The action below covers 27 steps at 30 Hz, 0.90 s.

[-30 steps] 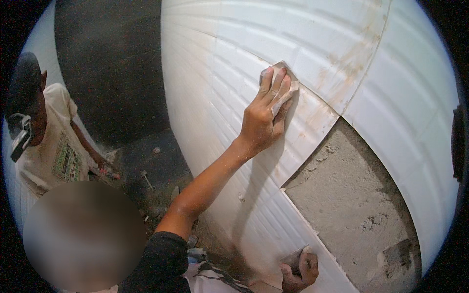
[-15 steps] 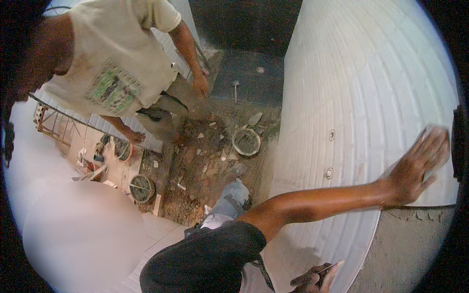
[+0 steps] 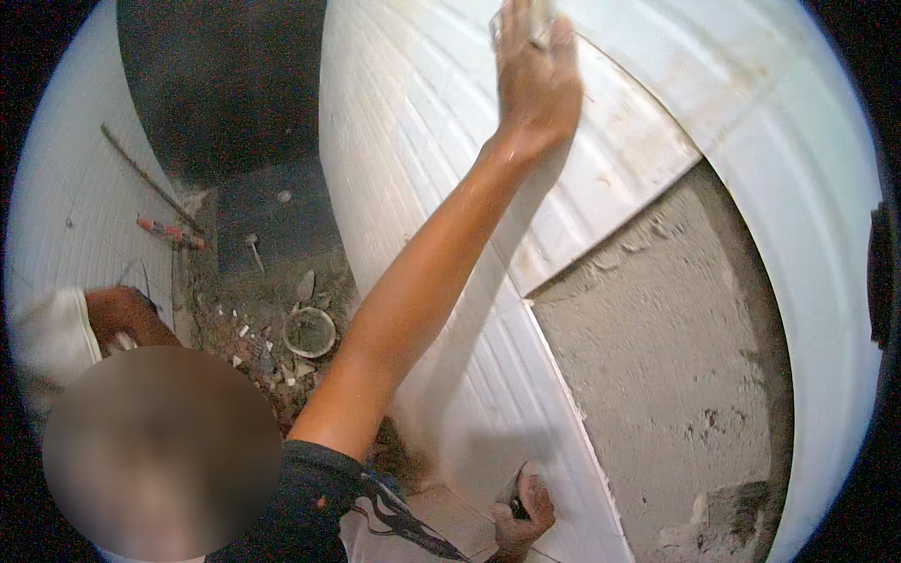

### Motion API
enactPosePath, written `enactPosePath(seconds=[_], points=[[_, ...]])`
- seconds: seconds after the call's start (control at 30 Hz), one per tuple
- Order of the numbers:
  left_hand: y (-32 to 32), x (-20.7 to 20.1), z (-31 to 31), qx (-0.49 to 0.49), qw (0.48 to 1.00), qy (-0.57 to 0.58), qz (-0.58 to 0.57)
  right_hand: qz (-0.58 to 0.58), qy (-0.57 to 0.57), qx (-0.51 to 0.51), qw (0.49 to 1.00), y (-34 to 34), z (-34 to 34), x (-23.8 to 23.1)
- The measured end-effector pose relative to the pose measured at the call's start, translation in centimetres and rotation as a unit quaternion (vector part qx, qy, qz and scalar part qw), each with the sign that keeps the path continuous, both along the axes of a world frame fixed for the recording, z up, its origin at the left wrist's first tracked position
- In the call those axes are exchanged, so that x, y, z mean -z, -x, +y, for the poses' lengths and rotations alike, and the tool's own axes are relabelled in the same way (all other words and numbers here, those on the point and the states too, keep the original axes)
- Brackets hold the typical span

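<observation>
My left hand [image 3: 540, 89] lies against the white ribbed wall tiles [image 3: 619, 164] at the top, its arm stretched across the picture. Its fingers reach the upper edge and are partly blurred; a pale patch shows between them, which I cannot make out. Low in the picture, my right hand [image 3: 526, 521] is closed round a small trowel [image 3: 512, 488] with a grey metal blade, close to the lower tiles. To the right of both hands, a patch of rough grey mortar [image 3: 666, 357] lies bare between tiled areas.
Another person's arm [image 3: 131, 314] in a pale sleeve shows at the left. A round bucket [image 3: 309, 332] of grey mix stands on the rubble-strewn floor [image 3: 249, 310]. Near the far dark wall lies a pale-headed tool [image 3: 253, 251]. A red tube-like thing [image 3: 169, 232] is by the left wall.
The view has swung to the right, so more bare mortar shows. My left hand appears higher up on the tiles. The other person now appears lower at the left.
</observation>
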<state>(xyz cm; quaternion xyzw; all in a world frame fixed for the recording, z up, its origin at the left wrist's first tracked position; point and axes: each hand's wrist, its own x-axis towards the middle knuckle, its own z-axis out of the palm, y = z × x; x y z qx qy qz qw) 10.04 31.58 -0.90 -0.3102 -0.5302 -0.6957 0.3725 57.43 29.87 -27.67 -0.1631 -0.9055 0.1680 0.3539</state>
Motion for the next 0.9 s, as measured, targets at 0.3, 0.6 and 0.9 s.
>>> enactPosePath(seconds=[0.3, 0.6, 0.9], points=[[-14.9, 13.8, 0.3, 0.094, 0.974, 0.171, 0.114, 0.029, 0.145, 0.077, 0.986, 1.5, -0.6, -5.4], [-6.5, 6.1, 1.3, 0.094, 0.986, 0.127, 0.048, 0.087, 0.144, 0.081, 0.982, 0.8, 0.1, -2.6], [-3.5, 7.8, 2.2, 0.078, 0.988, 0.125, 0.047, 0.066, 0.125, 0.073, 0.987, 3.2, -0.4, -2.5]])
